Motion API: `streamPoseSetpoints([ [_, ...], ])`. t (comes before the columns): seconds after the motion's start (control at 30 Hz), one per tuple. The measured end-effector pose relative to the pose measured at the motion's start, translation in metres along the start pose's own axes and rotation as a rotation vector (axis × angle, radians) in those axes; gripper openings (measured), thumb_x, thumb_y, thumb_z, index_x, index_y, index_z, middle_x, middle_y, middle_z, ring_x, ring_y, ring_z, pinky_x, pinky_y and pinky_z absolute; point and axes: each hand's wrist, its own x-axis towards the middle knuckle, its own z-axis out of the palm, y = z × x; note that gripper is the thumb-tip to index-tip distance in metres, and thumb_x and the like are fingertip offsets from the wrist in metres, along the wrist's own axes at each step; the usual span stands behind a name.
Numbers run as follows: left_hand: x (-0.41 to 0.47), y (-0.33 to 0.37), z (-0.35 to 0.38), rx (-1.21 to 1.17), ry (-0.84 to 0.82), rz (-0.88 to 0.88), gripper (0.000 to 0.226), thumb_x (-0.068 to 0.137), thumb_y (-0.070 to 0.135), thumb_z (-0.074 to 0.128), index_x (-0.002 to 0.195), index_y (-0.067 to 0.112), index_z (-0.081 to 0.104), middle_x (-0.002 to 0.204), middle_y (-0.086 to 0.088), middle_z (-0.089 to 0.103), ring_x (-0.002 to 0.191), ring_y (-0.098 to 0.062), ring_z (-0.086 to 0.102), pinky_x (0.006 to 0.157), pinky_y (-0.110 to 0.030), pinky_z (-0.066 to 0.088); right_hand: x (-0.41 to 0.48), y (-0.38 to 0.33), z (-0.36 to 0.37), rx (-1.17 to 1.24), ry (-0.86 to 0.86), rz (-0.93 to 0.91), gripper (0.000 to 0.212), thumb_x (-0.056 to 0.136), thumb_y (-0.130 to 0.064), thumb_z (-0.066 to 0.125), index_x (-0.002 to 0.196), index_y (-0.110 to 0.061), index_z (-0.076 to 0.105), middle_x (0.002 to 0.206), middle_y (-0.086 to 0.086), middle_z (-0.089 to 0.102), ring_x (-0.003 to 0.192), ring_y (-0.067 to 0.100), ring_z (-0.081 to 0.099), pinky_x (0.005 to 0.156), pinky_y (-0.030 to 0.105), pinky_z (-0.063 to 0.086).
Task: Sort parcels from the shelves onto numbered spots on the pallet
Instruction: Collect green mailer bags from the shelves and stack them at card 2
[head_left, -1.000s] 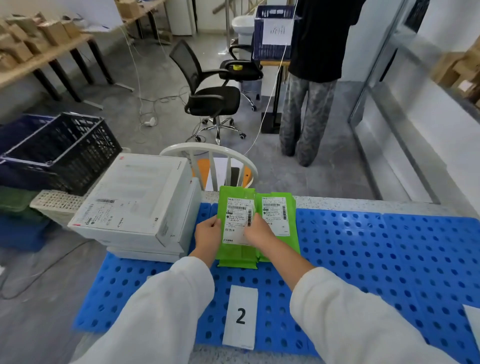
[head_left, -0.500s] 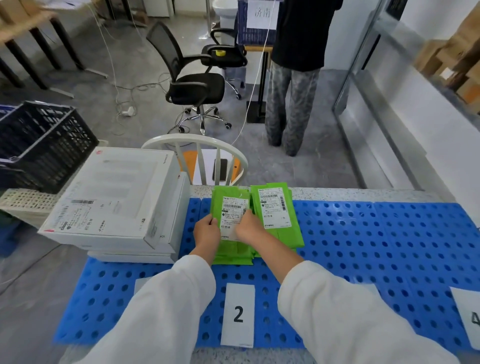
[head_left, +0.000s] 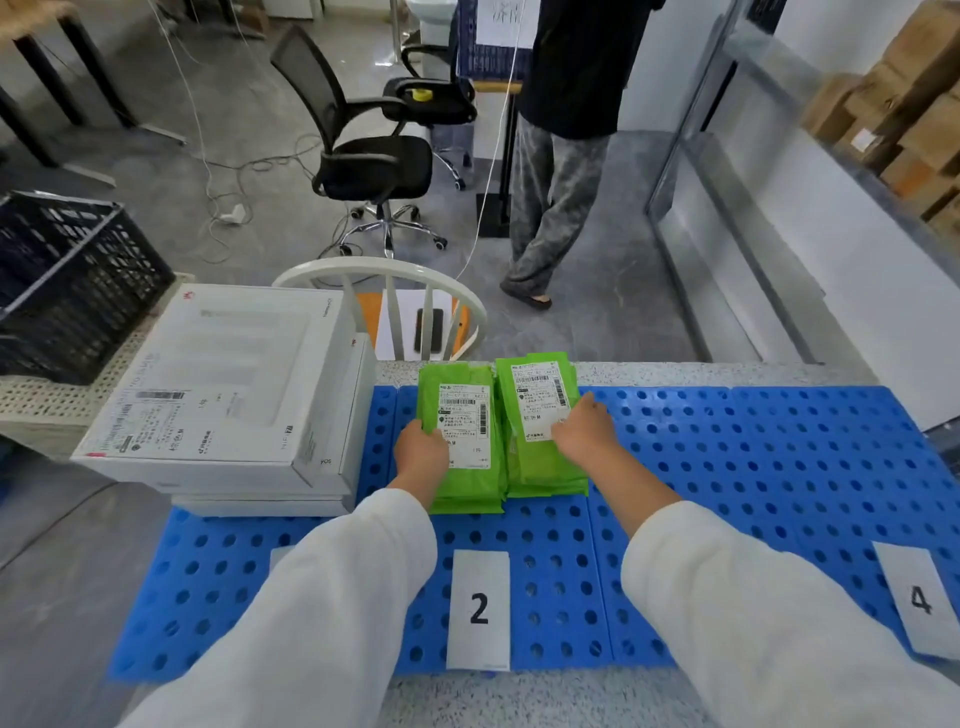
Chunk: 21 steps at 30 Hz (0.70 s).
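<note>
On the far side of the blue pallet (head_left: 753, 457), beyond the card marked 2 (head_left: 478, 608), two piles of green parcels lie side by side, touching. The left hand (head_left: 421, 453) grips the left pile (head_left: 470, 483) at its left edge. The right hand (head_left: 584, 434) lies flat on the right pile (head_left: 535, 467), fingers straight. White boxes (head_left: 223, 395) sit further left.

Grey floor (head_left: 249, 119), black office chair (head_left: 374, 161), possibly tables (head_left: 31, 26) beyond.
</note>
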Motion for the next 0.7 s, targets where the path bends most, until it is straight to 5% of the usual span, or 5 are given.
streamPoseSetpoints([
  [0.13,-0.001,-0.002,0.003,0.01,0.024,0.01,0.022,0.099,0.009,0.043,0.11,0.004,0.061,0.109,-0.012,0.064,0.087,-0.023,0.056,0.072,-0.032,0.047,0.0,0.009,0.02,0.14,-0.131,-0.003,0.075,0.093,-0.026,0.058,0.149,-0.001,0.015,0.148,0.018,0.034,0.13,0.034,0.043,0.106,0.043,0.041],
  [0.33,-0.005,0.009,0.0,0.068,-0.01,0.044,0.021,0.095,0.006,0.045,0.107,0.006,0.063,0.109,-0.011,0.067,0.09,-0.027,0.062,0.07,-0.035,0.054,-0.002,0.007,0.014,0.093,-0.128,-0.044,0.075,0.095,-0.029,0.056,0.15,0.0,0.014,0.151,0.019,0.028,0.134,0.035,0.038,0.108,0.046,0.038],
  [0.43,-0.018,0.022,-0.008,0.139,-0.006,0.172,0.022,0.094,0.001,0.043,0.108,0.004,0.06,0.109,-0.013,0.066,0.088,-0.029,0.062,0.052,-0.025,0.043,-0.013,0.003,-0.004,0.031,-0.046,-0.132,0.068,0.095,-0.028,0.054,0.148,-0.003,0.021,0.15,0.016,0.029,0.135,0.033,0.037,0.108,0.046,0.037],
  [0.57,-0.043,0.054,-0.022,0.17,-0.066,0.352,0.047,0.096,0.003,0.046,0.141,0.011,0.041,0.127,-0.009,0.056,0.073,-0.014,0.056,0.05,-0.021,0.041,-0.034,-0.013,-0.035,-0.047,0.028,-0.289,0.056,0.094,-0.029,0.057,0.141,-0.008,0.036,0.139,0.013,0.043,0.128,0.032,0.044,0.104,0.044,0.04],
  [0.7,-0.071,0.09,-0.039,0.383,-0.049,0.623,0.043,0.092,0.003,0.049,0.134,0.01,0.046,0.121,-0.005,0.055,0.085,-0.02,0.055,0.063,-0.024,0.043,-0.063,-0.031,-0.067,-0.191,0.135,-0.318,0.061,0.095,-0.036,0.055,0.143,-0.006,0.033,0.145,0.014,0.04,0.131,0.032,0.04,0.104,0.043,0.037],
])
